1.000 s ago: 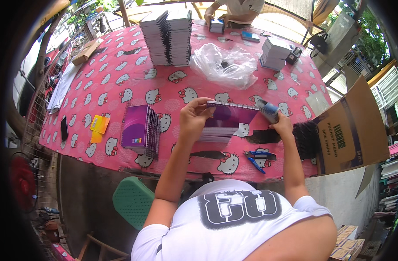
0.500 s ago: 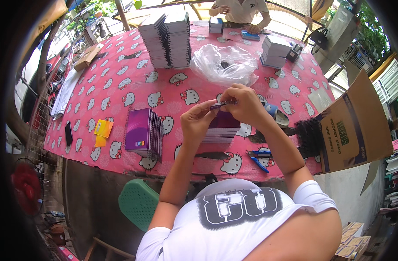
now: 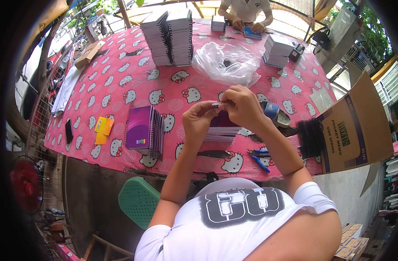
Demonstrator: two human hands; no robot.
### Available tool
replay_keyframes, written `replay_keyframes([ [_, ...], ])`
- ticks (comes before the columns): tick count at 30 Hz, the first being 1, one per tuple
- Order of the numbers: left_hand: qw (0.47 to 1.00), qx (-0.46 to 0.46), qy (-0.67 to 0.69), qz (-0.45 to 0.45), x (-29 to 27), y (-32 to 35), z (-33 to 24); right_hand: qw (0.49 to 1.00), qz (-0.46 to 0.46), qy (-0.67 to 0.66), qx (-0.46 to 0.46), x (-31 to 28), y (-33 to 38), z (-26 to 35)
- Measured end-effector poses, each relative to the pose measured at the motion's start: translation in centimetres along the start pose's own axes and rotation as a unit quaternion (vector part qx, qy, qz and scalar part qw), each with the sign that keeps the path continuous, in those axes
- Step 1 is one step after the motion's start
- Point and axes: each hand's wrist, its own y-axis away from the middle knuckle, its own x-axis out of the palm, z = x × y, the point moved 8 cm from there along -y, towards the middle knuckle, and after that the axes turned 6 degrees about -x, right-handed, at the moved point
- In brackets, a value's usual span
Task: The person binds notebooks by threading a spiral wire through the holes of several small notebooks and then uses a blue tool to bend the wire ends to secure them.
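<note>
Over the near middle of the table, my left hand (image 3: 199,116) and my right hand (image 3: 242,106) meet with bent fingers. Between their fingertips they pinch a small purple notebook (image 3: 216,105), seen almost edge-on; my fingers cover most of it. Just below them lies a stack of purple notebooks (image 3: 220,135), partly hidden by my hands. To the left stands another stack of purple spiral notebooks (image 3: 140,128), wire coils along its right side. Blue-handled pliers (image 3: 261,161) rest by my right forearm.
Black binding coils (image 3: 309,138) spill beside an open cardboard box (image 3: 353,126) at right. A clear plastic bag (image 3: 227,65) and tall notebook stacks (image 3: 168,41) stand farther back. Across the table a person handles a blue notebook (image 3: 252,33). Yellow cards (image 3: 103,128) and a phone (image 3: 69,130) lie left.
The notebook between my fingers has tilted slightly, and my right fingers have shifted along it. Across the table, the person's hands have come together at the blue notebook.
</note>
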Motion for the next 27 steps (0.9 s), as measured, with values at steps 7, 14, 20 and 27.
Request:
replay_keyframes([
  [7,1.0,-0.011,0.001,0.017,-0.6,-0.1,0.1,0.987,0.101,0.015,0.127,-3.1,-1.0,-0.9],
  [14,0.999,-0.015,0.045,0.012,-0.2,-0.2,0.2,0.932,0.357,0.05,0.044,2.6,-1.3,-1.8],
  [20,1.0,-0.014,0.002,-0.002,-0.7,-0.1,-0.3,0.927,0.367,0.057,0.053,3.0,-1.2,-0.9],
  [27,1.0,0.017,-0.009,0.001,-0.7,-0.4,-0.4,0.915,0.396,0.067,0.038,4.0,-1.3,-0.8],
])
